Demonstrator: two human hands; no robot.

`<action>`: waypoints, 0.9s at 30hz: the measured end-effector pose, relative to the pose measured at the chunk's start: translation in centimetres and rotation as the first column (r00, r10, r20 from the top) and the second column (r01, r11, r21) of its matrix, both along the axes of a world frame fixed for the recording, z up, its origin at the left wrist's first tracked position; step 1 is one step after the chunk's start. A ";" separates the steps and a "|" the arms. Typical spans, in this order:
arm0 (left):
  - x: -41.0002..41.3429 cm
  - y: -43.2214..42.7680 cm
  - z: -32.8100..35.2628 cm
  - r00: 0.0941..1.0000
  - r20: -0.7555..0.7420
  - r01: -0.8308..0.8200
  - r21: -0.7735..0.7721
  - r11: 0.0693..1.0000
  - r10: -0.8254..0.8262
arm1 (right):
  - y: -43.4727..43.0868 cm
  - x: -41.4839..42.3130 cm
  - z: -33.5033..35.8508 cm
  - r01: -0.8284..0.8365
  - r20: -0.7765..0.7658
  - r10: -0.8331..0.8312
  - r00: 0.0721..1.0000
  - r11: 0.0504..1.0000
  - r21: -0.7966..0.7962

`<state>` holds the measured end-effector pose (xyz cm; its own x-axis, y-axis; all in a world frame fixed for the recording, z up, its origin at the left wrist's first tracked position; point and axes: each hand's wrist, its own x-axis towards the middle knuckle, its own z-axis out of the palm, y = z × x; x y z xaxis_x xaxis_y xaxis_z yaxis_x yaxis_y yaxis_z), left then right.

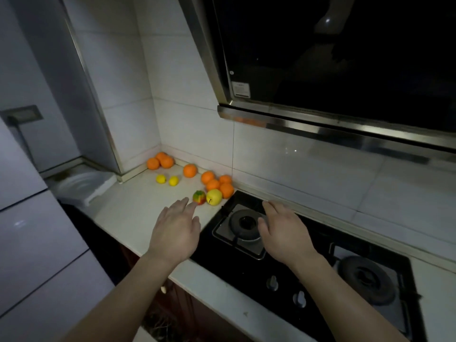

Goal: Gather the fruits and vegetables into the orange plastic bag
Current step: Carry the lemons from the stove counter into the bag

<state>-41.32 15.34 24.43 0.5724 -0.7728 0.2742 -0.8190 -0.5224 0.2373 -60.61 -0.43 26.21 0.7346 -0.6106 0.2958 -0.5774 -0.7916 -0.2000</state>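
Fruit lies scattered on the white counter. Three oranges sit in the back corner, one orange stands alone, and several oranges cluster by the wall. Two small lemons lie in front of the corner. A red-green apple and a yellow apple sit side by side near the stove. My left hand hovers flat, fingers straight, its fingertips just short of the red-green apple. My right hand is spread over the left burner, holding nothing. No orange bag is in view.
A black gas stove with two burners and two knobs fills the right of the counter. A dark range hood hangs overhead. A white tray sits to the left of the counter, beside a pale fridge.
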 end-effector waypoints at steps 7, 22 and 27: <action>6.3 0.1 -0.2 0.999 -0.043 -0.016 -0.005 1.000 0.016 | -0.3 6.3 0.2 -0.008 0.003 0.008 1.000 1.000 -0.019; 27.0 7.5 0.2 0.999 -0.025 0.029 -0.012 1.000 -0.029 | 7.9 27.0 -1.0 -0.015 0.041 0.014 0.999 1.000 0.010; 31.7 9.3 -1.0 0.997 -0.051 0.059 0.001 0.998 -0.059 | 10.1 31.4 -2.5 0.008 0.011 -0.009 1.000 0.998 0.070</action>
